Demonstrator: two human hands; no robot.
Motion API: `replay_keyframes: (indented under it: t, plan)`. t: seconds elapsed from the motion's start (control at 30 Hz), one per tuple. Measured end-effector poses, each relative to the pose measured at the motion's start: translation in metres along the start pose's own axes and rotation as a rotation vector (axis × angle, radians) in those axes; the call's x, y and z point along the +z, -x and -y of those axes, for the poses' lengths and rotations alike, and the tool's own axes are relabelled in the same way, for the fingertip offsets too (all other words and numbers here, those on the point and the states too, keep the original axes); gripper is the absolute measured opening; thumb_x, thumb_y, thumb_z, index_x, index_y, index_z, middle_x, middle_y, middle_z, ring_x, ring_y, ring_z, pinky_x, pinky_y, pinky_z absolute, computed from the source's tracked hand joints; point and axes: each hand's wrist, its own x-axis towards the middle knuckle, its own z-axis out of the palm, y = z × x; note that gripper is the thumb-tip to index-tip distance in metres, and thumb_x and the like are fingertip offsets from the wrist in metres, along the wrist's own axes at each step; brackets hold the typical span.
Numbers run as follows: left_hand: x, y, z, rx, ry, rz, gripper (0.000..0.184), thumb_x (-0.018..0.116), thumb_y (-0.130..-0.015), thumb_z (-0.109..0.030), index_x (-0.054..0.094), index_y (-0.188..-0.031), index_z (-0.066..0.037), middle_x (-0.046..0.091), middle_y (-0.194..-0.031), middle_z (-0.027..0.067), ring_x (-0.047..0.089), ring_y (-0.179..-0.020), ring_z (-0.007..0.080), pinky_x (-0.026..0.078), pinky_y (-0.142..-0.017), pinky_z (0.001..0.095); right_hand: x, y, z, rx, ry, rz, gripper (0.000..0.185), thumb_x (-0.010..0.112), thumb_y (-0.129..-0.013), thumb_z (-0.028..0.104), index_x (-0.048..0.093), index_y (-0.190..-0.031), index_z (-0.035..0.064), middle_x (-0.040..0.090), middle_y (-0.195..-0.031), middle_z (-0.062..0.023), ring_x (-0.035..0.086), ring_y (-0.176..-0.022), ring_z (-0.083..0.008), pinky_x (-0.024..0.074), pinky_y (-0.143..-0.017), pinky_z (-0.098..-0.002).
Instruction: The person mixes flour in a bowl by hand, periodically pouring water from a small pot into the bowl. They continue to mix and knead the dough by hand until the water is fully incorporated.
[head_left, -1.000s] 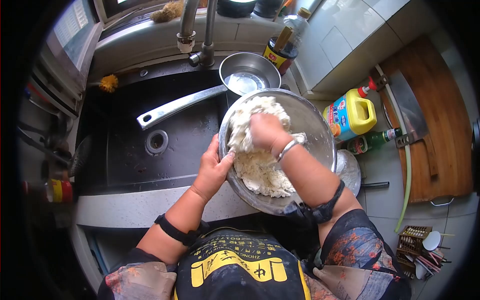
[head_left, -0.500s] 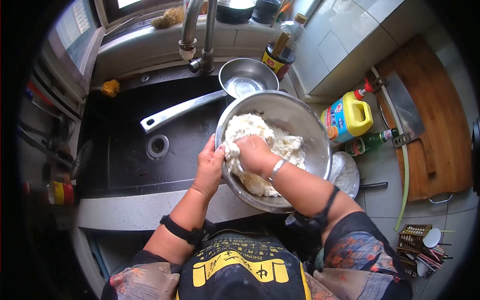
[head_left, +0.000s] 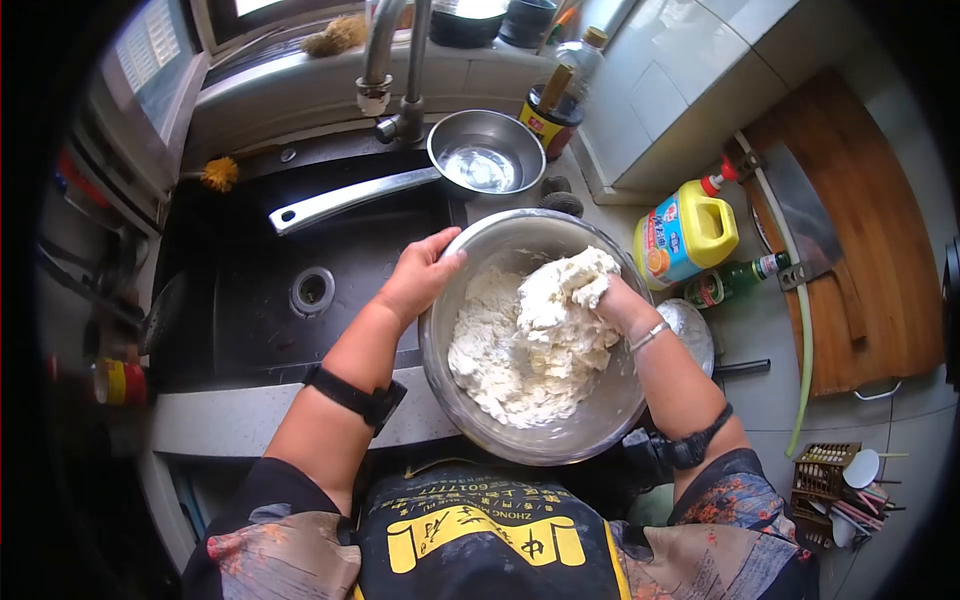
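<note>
A large steel bowl [head_left: 625, 405] at the centre holds a lumpy mass of white, shaggy dough [head_left: 545, 345]. On the bowl's upper left rim rests my left hand [head_left: 422, 272], its thumb along the edge and its fingers outside. My right hand [head_left: 622, 303] is inside the bowl at the right, its fingers sunk in the raised part of the dough and mostly hidden by it. Loose, crumbly dough lies at the left side of the bowl.
A steel pan [head_left: 486, 152] sits behind the bowl, its handle over the dark sink [head_left: 250, 300]. Right are a yellow jug [head_left: 708, 228], a green bottle [head_left: 735, 280], a small floury bowl [head_left: 692, 335], a cleaver [head_left: 800, 215] and a wooden board [head_left: 880, 250].
The bowl has shifted down and turned. My right hand has moved from its left side to the right, lifting dough with it. My left hand's grip on the rim has loosened.
</note>
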Motion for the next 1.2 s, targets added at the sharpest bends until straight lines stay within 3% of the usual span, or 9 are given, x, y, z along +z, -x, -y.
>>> replay_keyframes:
  t: [0.17, 0.33, 0.5, 0.57, 0.63, 0.73, 0.83, 0.93, 1.2]
  plan:
    - [0.014, 0.023, -0.013, -0.071, -0.596, -0.178, 0.044, 0.053, -0.078, -0.005, 0.043, -0.121, -0.001, 0.058, -0.08, 0.0069, 0.052, -0.069, 0.0116, 0.044, -0.063, 0.0256, -0.003, 0.039, -0.002, 0.005, -0.2, 0.017, 0.028, 0.048, -0.086, 0.015, 0.049, -0.111, 0.0021, 0.055, -0.105, -0.0057, 0.053, -0.095, -0.014, 0.0433, -0.083, -0.0286]
    - [0.034, 0.045, 0.004, 0.006, 0.045, -0.226, 0.039, 0.053, -0.078, -0.003, 0.047, -0.116, 0.002, 0.059, -0.093, 0.0093, 0.054, -0.086, 0.0113, 0.042, -0.078, 0.023, 0.011, 0.066, 0.013, -0.013, -0.549, 0.018, 0.033, 0.045, -0.088, 0.021, 0.045, -0.116, 0.0022, 0.053, -0.109, -0.0071, 0.052, -0.099, -0.0162, 0.0423, -0.087, -0.0299]
    - [0.033, 0.035, 0.01, -0.003, -0.009, -0.251, 0.039, 0.053, -0.078, -0.004, 0.047, -0.116, 0.004, 0.059, -0.097, 0.0091, 0.054, -0.086, 0.0111, 0.042, -0.078, 0.0221, 0.009, 0.077, 0.03, -0.246, -0.108, -0.084, 0.036, 0.045, -0.089, 0.023, 0.042, -0.119, 0.0031, 0.052, -0.112, -0.0072, 0.051, -0.102, -0.0166, 0.0413, -0.089, -0.0309]
    - [0.032, 0.035, 0.011, 0.021, -0.055, -0.225, 0.041, 0.053, -0.078, -0.004, 0.046, -0.117, 0.005, 0.059, -0.098, 0.0096, 0.054, -0.087, 0.0111, 0.041, -0.079, 0.0218, -0.023, 0.05, 0.01, -0.027, -0.539, 0.03, 0.04, 0.052, -0.084, 0.026, 0.046, -0.116, 0.004, 0.053, -0.112, -0.0086, 0.05, -0.105, -0.0182, 0.0402, -0.09, -0.0303]
    - [0.031, 0.034, 0.011, 0.065, -0.044, -0.208, 0.043, 0.054, -0.078, -0.005, 0.045, -0.118, 0.006, 0.059, -0.099, 0.0103, 0.054, -0.087, 0.0111, 0.041, -0.079, 0.0215, -0.048, 0.02, -0.006, -0.172, 0.405, -0.07, 0.037, 0.055, -0.08, 0.027, 0.053, -0.11, 0.0044, 0.055, -0.111, -0.0098, 0.051, -0.104, -0.0206, 0.0406, -0.088, -0.0303]
    - [0.04, 0.028, 0.025, 0.126, -0.057, -0.161, 0.047, 0.056, -0.076, -0.006, 0.042, -0.12, 0.006, 0.059, -0.099, 0.0112, 0.054, -0.087, 0.0112, 0.042, -0.078, 0.0221, -0.047, -0.023, -0.02, -0.243, 0.837, -0.222, 0.037, 0.056, -0.078, 0.029, 0.057, -0.105, 0.0052, 0.056, -0.111, -0.0094, 0.054, -0.1, -0.0222, 0.0422, -0.084, -0.0315]
    - [0.043, 0.025, 0.03, 0.196, -0.068, -0.165, 0.048, 0.055, -0.077, -0.006, 0.041, -0.12, 0.007, 0.059, -0.1, 0.0114, 0.053, -0.087, 0.0103, 0.042, -0.079, 0.0223, -0.05, -0.076, -0.048, -0.274, 1.118, -0.202, 0.029, 0.057, -0.072, 0.023, 0.062, -0.094, 0.0048, 0.061, -0.097, -0.0153, 0.059, -0.089, -0.0303, 0.0459, -0.077, -0.0346]
    - [0.037, 0.02, 0.025, 0.14, 0.041, -0.099, 0.042, 0.051, -0.083, -0.006, 0.04, -0.121, 0.007, 0.056, -0.103, 0.0065, 0.049, -0.092, 0.0086, 0.039, -0.081, 0.0203, 0.025, -0.067, 0.027, 0.116, 1.47, 0.002, 0.021, 0.057, -0.066, 0.013, 0.063, -0.082, 0.002, 0.061, -0.092, -0.0177, 0.06, -0.084, -0.0297, 0.0477, -0.072, -0.0353]
    - [0.036, 0.002, 0.016, 0.026, 0.425, -0.136, 0.031, 0.053, -0.082, -0.007, 0.051, -0.11, 0.006, 0.06, -0.093, 0.0067, 0.054, -0.08, 0.0083, 0.044, -0.072, 0.021, 0.106, -0.011, 0.028, -0.361, 1.498, 0.41, 0.012, 0.05, -0.065, 0.008, 0.061, -0.066, 0.0007, 0.06, -0.069, -0.0192, 0.061, -0.067, -0.0321, 0.0474, -0.063, -0.0402]
